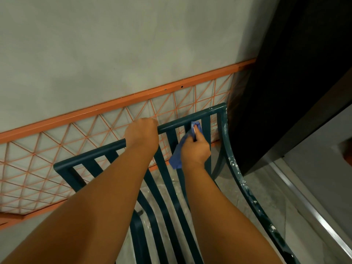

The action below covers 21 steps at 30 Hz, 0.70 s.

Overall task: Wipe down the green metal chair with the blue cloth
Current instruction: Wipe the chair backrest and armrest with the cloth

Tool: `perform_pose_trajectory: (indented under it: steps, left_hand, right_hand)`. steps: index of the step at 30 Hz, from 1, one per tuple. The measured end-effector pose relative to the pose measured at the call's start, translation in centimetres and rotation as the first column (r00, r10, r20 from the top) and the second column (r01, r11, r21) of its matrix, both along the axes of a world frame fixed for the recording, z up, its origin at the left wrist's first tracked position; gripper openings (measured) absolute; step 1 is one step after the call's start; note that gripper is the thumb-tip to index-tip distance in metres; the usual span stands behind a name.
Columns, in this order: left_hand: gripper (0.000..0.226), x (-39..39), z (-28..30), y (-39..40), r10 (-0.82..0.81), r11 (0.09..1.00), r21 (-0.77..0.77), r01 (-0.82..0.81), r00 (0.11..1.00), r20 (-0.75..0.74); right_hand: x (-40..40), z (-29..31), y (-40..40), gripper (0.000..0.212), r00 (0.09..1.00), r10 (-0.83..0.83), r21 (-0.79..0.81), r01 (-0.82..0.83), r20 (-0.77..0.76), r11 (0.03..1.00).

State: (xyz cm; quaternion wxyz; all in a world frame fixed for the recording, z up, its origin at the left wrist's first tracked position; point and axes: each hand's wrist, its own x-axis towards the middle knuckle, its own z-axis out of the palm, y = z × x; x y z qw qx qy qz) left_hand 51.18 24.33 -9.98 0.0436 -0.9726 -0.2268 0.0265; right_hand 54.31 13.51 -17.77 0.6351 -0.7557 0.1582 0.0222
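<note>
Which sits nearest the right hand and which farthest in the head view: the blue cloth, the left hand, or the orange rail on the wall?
1. Blue cloth, gripped in the right hand.
2. Left hand, just left, gripping the chair's top bar.
3. Orange rail, behind on the wall.

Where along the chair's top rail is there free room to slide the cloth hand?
Free: top rail from its left corner to the left hand. Between that hand and the right hand holding the blue cloth, only a short stretch. Right corner sits close to the dark panel.

The grey mottled floor carries the green metal chair directly on it.
</note>
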Motion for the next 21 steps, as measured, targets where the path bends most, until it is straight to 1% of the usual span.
perform_pose_trajectory:
  steps: [3,5,7,9,10,12,13,15,16,17,18,19,21]
  left_hand:
    - [0.022,0.1,0.0,0.0,-0.005,1.0,0.017,0.005,1.0,-0.01]
    - [0.023,0.1,0.0,0.1,-0.001,1.0,0.02,0.001,1.0,-0.009]
    - [0.022,0.1,0.0,0.1,0.004,1.0,0.021,-0.004,1.0,-0.008]
    - [0.022,0.1,-0.1,0.1,0.005,1.0,0.025,-0.005,1.0,-0.009]
    - [0.022,0.1,0.0,0.1,0.003,1.0,0.025,-0.003,1.0,-0.01]
    - [0.021,0.2,0.0,0.0,-0.003,1.0,0.024,0.003,1.0,-0.011]
    - [0.021,0.2,-0.1,0.0,-0.004,1.0,0.023,0.005,1.0,-0.01]
    - [0.021,0.1,-0.1,0.0,0.0,1.0,0.021,0.0,1.0,-0.006]
    - [0.021,0.1,-0.1,0.0,0.003,1.0,0.021,-0.003,1.0,-0.004]
    - [0.021,0.1,-0.1,0.0,0.005,1.0,0.024,-0.005,1.0,-0.004]
    - [0.021,0.1,0.0,0.0,0.007,1.0,0.026,-0.007,1.0,-0.005]
    - [0.022,0.1,0.0,0.0,0.008,1.0,0.027,-0.007,1.0,-0.009]
    - [0.023,0.1,0.1,0.0,0.008,1.0,0.026,-0.008,1.0,-0.015]
  right_hand:
    - [0.4,1.3,0.8,0.035,1.0,-0.024,0.081,0.024,0.011,0.996]
    - [0.1,1.1,0.6,0.034,1.0,-0.023,0.071,0.023,0.001,0.997]
    - [0.0,0.8,0.4,0.032,0.998,-0.031,0.073,0.034,-0.048,0.997]
    - [0.5,1.2,0.4,0.031,0.993,-0.052,0.107,0.063,-0.103,0.992]
    - [0.7,1.5,0.5,0.032,0.993,-0.057,0.134,0.071,-0.101,0.988]
    - [0.6,2.3,0.7,0.034,0.998,-0.056,0.159,0.06,-0.028,0.985]
    - [0.5,2.7,0.7,0.034,0.997,-0.057,0.13,0.05,0.052,0.99]
    - [0.4,2.5,0.7,0.035,0.958,-0.035,-0.003,0.037,0.283,0.999]
    - [0.6,2.2,0.8,0.035,0.922,0.023,-0.106,0.02,0.387,0.994]
    - [0.9,1.8,1.0,0.035,0.888,0.126,-0.244,-0.016,0.443,0.97]
    - [1.3,1.4,1.2,0.035,0.856,0.256,-0.395,-0.067,0.449,0.916]
    - [1.6,1.0,1.2,0.035,0.815,0.385,-0.529,-0.116,0.433,0.841]
    - [2.4,0.5,0.7,0.032,0.705,0.579,-0.705,-0.158,0.41,0.691]
